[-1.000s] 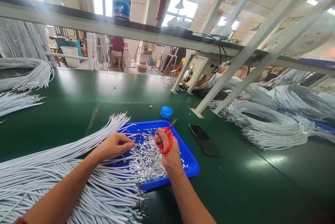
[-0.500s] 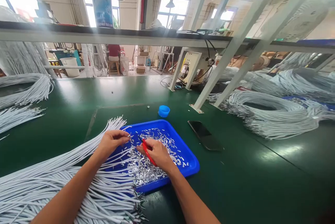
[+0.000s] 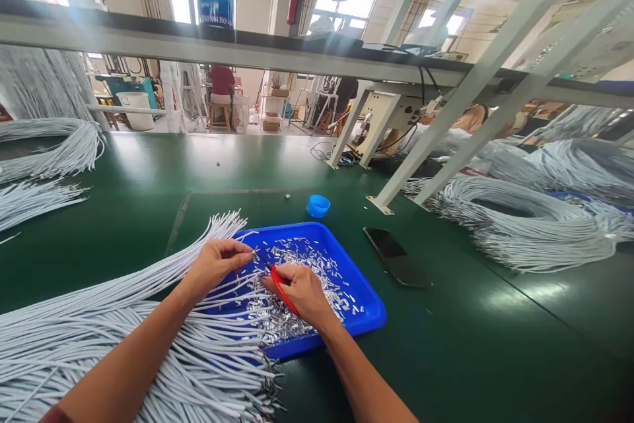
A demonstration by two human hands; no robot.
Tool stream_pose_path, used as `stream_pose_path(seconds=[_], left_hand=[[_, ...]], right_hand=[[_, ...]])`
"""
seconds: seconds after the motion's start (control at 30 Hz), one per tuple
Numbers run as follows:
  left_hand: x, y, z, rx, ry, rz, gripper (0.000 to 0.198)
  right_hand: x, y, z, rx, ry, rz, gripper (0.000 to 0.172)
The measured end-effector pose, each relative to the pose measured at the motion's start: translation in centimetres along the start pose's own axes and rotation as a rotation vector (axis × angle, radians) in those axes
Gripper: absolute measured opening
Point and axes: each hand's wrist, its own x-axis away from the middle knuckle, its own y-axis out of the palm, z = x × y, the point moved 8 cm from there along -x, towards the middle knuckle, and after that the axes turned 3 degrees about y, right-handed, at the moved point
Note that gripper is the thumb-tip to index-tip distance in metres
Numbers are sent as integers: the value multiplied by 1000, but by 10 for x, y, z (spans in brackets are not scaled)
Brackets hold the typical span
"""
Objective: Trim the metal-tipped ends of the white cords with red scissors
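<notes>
Pinching one slim, round white cable [image 3: 255,254] close behind its tip

Over the blue plastic tray [image 3: 369,321], near its far left corner, my left hand [image 3: 222,266] has thumb and forefinger pressed together on the cable, the tip showing just past them. My right hand [image 3: 300,292] is wrapped round red-handled scissors [image 3: 283,290], blades pointing towards that tip; whether they touch it I cannot tell. Small, loose silvery metal pieces [image 3: 277,324] lie below, thickest towards the tray's near edge. Many more white cables [image 3: 208,344] run from the green bench [image 3: 485,337] over the tray's left edge.

I judge the cable light and springy, easily bent, its smooth coat a little slippery, so the best hold is right behind the end, where it cannot sway. The scissors should feel stiff and light, best held by their loops.
</notes>
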Motion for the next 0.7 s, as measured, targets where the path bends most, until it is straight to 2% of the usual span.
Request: stream_pose_path(seconds=[0.13,0.27,0.37,0.4,0.47,0.6,0.7], left_hand=[[1,-3,5,-251,85,23,28],[8,-1,28,-566,301,107,17],[13,2,39,-662,401,158,16],[12,1,38,-640,390,161,16],[9,0,28,-477,275,116,18],[4,12,-2,62,-39,-102,26],[3,12,-9,255,-126,-104,27]], right_hand=[[0,3,0,28,-17,20,45],[0,6,3,-5,16,-17,47],[1,10,4,-69,50,-61,48],[1,11,3,-75,59,-55,48],[2,10,1,-56,69,-16,48],[1,7,-4,10,26,56,45],[-4,4,-4,-57,-28,50,35]])
